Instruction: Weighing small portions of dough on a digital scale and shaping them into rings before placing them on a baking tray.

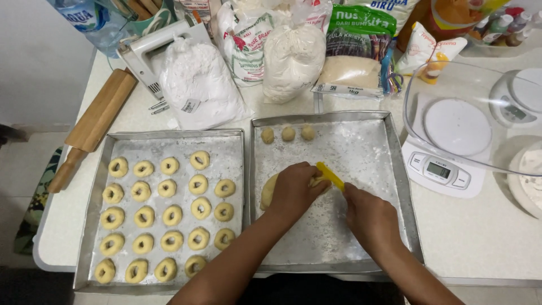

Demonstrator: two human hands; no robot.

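Note:
My left hand (293,191) rests on a lump of pale dough (267,192) in the right metal tray (377,120), fingers closed around it. My right hand (367,217) grips a yellow plastic scraper (330,175) whose blade meets the dough beside my left fingers. Three small dough balls (288,134) sit in a row at the far side of the same floured tray. The left metal tray (108,139) holds several ring-shaped dough pieces (169,213) in rows.
A wooden rolling pin (93,125) lies left of the trays. Bags of flour (197,85) and sugar (353,53) and a hand mixer (149,51) stand behind. A kitchen scale (446,166) under a clear bowl (480,118) sits right, with a bowl of flour (528,181).

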